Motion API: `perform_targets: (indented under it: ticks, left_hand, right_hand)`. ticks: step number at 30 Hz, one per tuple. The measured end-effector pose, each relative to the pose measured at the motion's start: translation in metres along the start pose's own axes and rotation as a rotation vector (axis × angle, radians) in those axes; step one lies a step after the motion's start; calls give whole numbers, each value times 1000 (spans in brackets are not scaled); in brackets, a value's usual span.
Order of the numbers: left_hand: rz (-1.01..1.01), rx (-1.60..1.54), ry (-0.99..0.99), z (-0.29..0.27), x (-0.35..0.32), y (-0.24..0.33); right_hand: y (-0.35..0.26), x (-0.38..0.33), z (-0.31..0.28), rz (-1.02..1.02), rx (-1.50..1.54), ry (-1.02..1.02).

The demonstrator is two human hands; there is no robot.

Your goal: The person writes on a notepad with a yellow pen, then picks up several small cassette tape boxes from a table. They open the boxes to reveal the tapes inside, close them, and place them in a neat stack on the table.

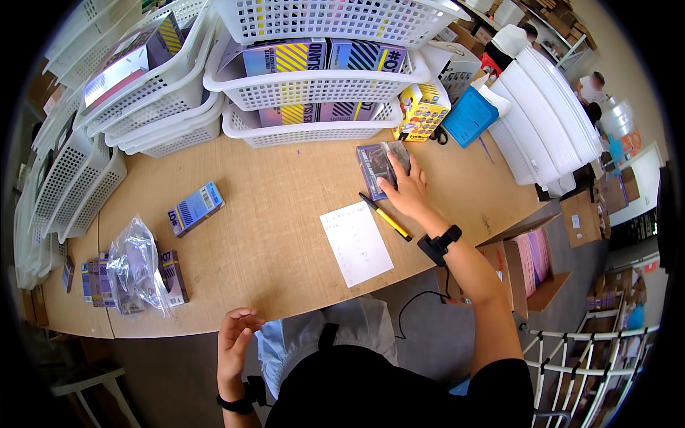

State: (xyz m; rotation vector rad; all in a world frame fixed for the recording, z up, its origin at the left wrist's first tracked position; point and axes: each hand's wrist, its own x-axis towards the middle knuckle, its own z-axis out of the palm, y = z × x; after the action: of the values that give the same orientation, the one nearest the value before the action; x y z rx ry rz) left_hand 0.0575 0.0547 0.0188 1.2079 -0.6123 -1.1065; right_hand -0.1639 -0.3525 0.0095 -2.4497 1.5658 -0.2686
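My right hand (407, 187) rests over a flat purple-and-dark box (371, 171) at the back right of the table, its fingers stretched out and apart. Under the fingertips lies a greyish, shiny piece (394, 151) whose kind I cannot make out. Just below this hand are a yellow-and-black pen (385, 217) and a white sheet of paper (358, 246) with faint writing. My left hand (237, 339) hovers at the table's front edge, fingers loosely bent, nothing in it. A small blue-purple box (196, 208) lies alone on the left half.
Crumpled clear plastic (135, 267) covers part of a row of small boxes (173, 277) at the left. White baskets (314, 89) with purple boxes are stacked along the back. A yellow box (423, 110), scissors (439, 134) and a blue container (471, 116) stand back right.
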Motion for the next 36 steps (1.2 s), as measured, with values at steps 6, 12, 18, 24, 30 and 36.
perform_targets:
  ticks: [6,12,18,24,30,36]
  left_hand:
    - [-12,19,-11,3,4,1]
    - [19,28,-17,-2,3,4]
    - [6,49,11,-7,0,8]
    - [4,60,13,-7,1,9]
    - [-30,45,26,-8,3,6]
    - [-53,42,56,-8,4,3]
  right_hand:
    - [-28,-6,-4,12,32,-37]
    - [-16,-2,11,-28,58,97]
    - [6,-6,16,-104,119,207]
    - [2,-20,5,-164,111,269]
    - [-44,-102,-11,-354,-109,20]
    - [-55,-146,-2,-417,-1,-76]
